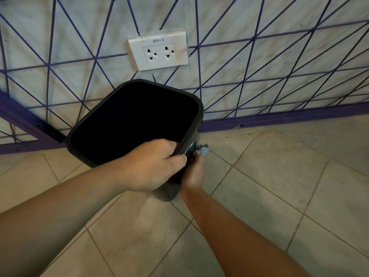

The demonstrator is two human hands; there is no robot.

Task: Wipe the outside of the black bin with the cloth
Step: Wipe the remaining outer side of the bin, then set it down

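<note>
The left hand gripped the near rim of the black bin, which stood tilted on the tiled floor beside the wall. The right hand pressed a grey cloth against the bin's outer side, below a white socket.

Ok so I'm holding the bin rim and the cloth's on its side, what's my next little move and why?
Probably drag the cloth down the black bin's right wall: the left hand steadies the near rim, and the right hand presses the cloth high on that side.
</note>
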